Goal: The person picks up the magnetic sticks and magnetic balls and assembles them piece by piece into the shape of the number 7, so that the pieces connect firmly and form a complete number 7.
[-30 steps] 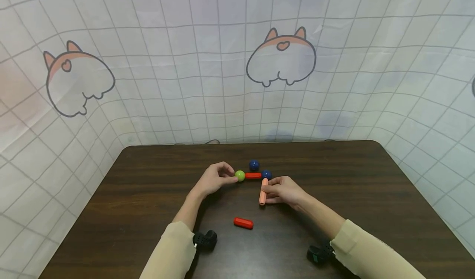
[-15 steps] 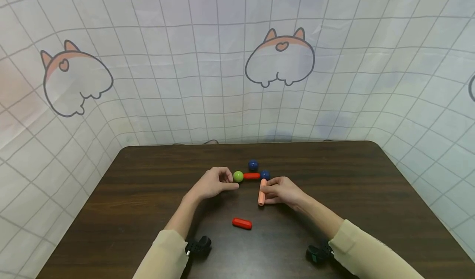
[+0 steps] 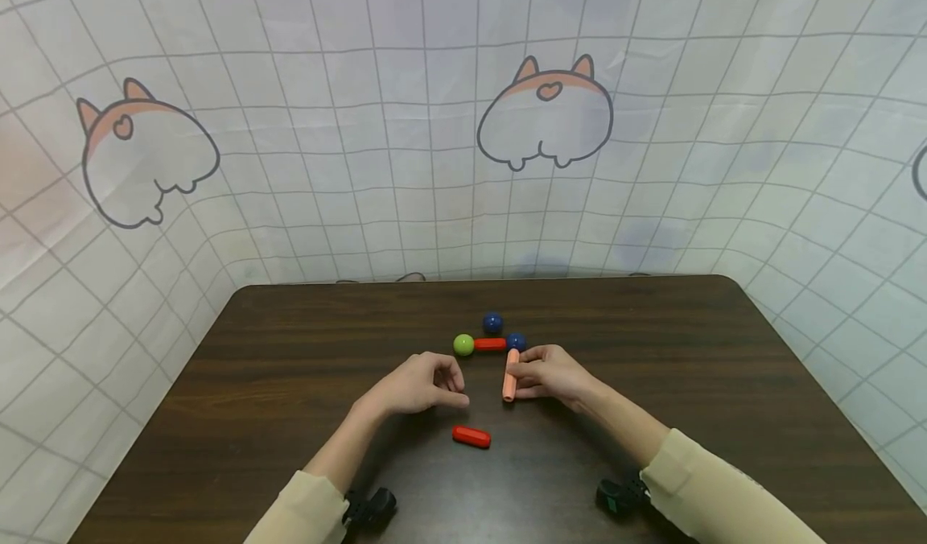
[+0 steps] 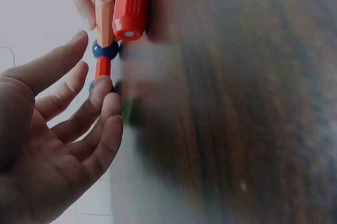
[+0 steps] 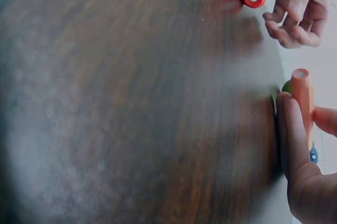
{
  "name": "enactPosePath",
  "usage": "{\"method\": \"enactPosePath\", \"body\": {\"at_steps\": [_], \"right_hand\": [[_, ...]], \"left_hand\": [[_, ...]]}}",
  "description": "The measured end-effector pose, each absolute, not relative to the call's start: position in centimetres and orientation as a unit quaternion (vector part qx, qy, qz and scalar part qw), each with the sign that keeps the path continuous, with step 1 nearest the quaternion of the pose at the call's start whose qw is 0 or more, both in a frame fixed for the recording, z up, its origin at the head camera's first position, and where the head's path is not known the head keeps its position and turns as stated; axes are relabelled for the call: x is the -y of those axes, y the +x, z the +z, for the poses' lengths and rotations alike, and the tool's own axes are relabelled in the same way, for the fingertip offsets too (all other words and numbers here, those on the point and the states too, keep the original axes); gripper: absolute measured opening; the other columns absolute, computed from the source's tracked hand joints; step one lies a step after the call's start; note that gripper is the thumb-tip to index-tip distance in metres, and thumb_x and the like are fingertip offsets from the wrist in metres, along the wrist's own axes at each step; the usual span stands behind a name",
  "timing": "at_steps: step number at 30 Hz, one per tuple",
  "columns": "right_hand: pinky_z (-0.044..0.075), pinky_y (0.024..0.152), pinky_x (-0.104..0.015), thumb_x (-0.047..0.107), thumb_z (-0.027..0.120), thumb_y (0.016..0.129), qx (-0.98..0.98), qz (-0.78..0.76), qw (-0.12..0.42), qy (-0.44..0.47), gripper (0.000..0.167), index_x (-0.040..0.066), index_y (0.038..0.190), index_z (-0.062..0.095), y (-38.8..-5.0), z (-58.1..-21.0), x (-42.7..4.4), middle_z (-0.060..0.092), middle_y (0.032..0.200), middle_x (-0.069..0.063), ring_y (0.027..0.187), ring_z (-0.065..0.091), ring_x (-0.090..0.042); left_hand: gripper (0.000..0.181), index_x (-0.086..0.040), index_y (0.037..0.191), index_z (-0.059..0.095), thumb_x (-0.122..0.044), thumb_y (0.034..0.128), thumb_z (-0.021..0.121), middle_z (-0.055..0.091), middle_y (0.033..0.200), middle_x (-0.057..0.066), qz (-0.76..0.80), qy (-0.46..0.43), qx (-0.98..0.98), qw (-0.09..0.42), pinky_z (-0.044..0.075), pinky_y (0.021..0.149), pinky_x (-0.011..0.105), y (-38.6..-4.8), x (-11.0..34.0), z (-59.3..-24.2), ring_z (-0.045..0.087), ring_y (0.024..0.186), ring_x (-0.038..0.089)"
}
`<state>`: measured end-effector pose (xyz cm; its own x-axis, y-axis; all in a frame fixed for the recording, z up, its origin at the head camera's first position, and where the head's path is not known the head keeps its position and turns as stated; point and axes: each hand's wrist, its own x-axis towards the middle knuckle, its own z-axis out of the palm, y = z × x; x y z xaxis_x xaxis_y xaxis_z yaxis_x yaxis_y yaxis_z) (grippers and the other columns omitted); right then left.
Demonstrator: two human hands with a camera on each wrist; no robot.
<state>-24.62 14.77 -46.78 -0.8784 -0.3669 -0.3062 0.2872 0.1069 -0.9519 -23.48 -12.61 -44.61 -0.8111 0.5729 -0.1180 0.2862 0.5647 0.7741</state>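
Observation:
Between thumb and fingers, my right hand (image 3: 556,377) pinches an orange rod (image 3: 510,377), whose far end meets a blue ball (image 3: 516,342). That ball joins a red rod (image 3: 490,344), with a green ball (image 3: 463,345) at the rod's left end. The left wrist view shows the orange rod (image 4: 105,21) against the blue ball (image 4: 106,49), a pale round dot in its free end. My left hand (image 3: 420,385) hovers with loosely bent fingers and holds nothing. Nearest to it, a second red rod (image 3: 471,437) lies alone on the table, closer to me.
Just behind the joined pieces sits another blue ball (image 3: 492,323). All of it is on a dark wooden table (image 3: 652,327). A white grid-patterned curtain (image 3: 348,166) hangs behind and at the sides of the table.
My left hand has let go of the green ball and moved back toward me, nearer the loose red rod. The right hand still holds the orange rod in the same place.

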Motion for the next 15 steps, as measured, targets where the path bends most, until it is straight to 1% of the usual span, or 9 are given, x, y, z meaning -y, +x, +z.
{"method": "enactPosePath", "body": {"at_steps": [4,9,15], "right_hand": [[0.060,0.080,-0.035,0.009,0.067,0.100,-0.703,-0.668,0.243,-0.029,0.050,-0.019,0.135,0.043,-24.7,-46.9,-14.8,0.064,0.108,-0.021,0.088,0.070,-0.021],[0.060,0.080,-0.035,0.009,0.066,0.100,-0.701,-0.670,0.243,-0.032,0.049,-0.019,0.135,0.043,-24.7,-46.9,-14.8,0.063,0.108,-0.021,0.087,0.070,-0.021],[0.060,0.080,-0.036,0.008,0.066,0.101,-0.700,-0.672,0.240,-0.033,0.049,-0.019,0.134,0.044,-24.7,-47.1,-14.8,0.063,0.109,-0.021,0.088,0.069,-0.021]], "left_hand": [[0.018,-0.013,0.094,0.069,-0.022,0.0895,0.083,0.067,0.087,-0.004,0.397,0.263,-0.859,0.191,0.053,0.071,0.031,-22.9,12.6,-44.5,0.064,0.080,0.017],[0.017,-0.012,0.095,0.071,-0.020,0.0883,0.084,0.069,0.087,-0.005,0.396,0.275,-0.850,0.214,0.053,0.071,0.030,-21.9,12.3,-44.3,0.065,0.079,0.017],[0.022,-0.013,0.100,0.073,-0.022,0.0854,0.087,0.069,0.092,-0.005,0.375,0.297,-0.850,0.221,0.052,0.078,0.028,-21.2,11.6,-44.6,0.063,0.085,0.014]]}}
